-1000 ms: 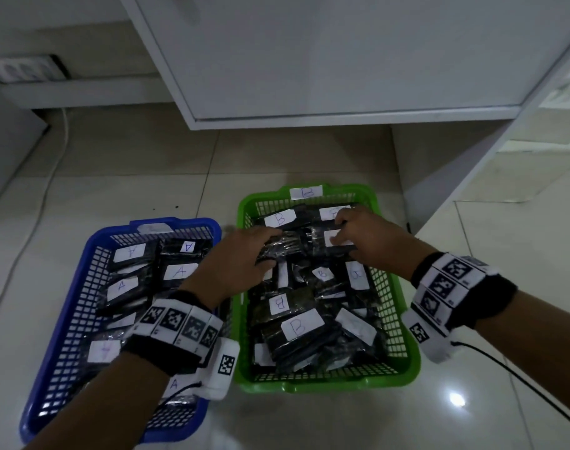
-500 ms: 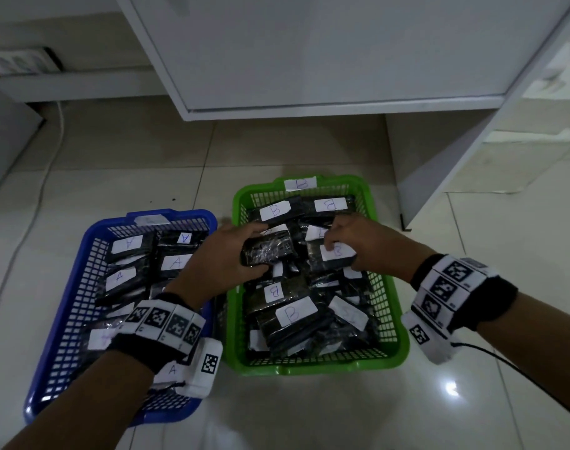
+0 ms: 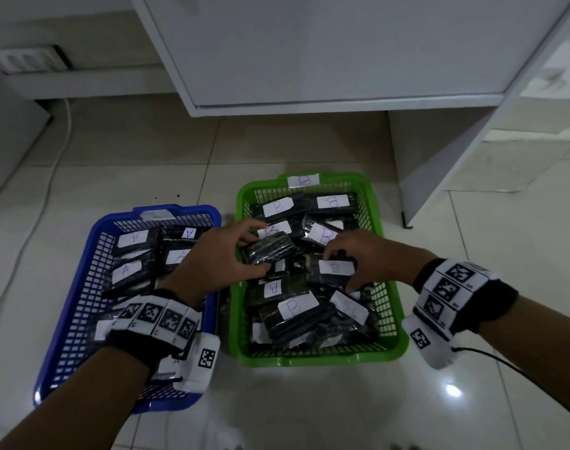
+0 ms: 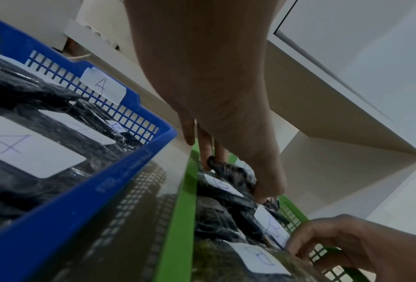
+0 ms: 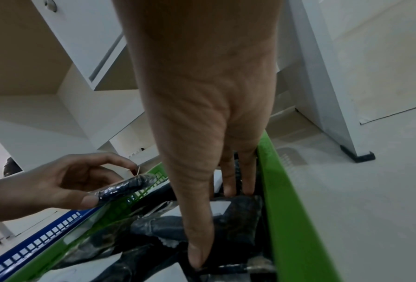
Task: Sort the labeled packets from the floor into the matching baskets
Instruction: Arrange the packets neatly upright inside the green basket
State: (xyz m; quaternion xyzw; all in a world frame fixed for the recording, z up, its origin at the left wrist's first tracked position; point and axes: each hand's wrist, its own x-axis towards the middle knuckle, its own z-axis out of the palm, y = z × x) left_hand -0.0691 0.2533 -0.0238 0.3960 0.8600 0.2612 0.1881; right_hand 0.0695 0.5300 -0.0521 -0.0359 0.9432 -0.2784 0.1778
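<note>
A green basket (image 3: pixel 392 300) tagged B holds several dark packets with white B labels. To its left, a blue basket (image 3: pixel 82 271) tagged A holds several A packets. My left hand (image 3: pixel 244 251) grips a dark packet (image 3: pixel 269 251), label side hidden, over the green basket's left part; the left wrist view shows fingers and thumb curled round this packet (image 4: pixel 231 171). My right hand (image 3: pixel 352 254) pinches a B-labelled packet (image 3: pixel 334 269) in the middle of the green basket. The right wrist view shows thumb and fingers clamped on that packet (image 5: pixel 238 215).
A white cabinet (image 3: pixel 309 53) hangs over the floor just behind the baskets, and its side panel (image 3: pixel 439 157) stands to the right of the green one. A white cable (image 3: pixel 40 203) runs along the tiled floor at the left. A black wire (image 3: pixel 520 371) trails from my right wrist.
Both hands have drawn back from the far part of the green basket toward its middle, each with a packet. The left hand's packet is now raised above the pile.
</note>
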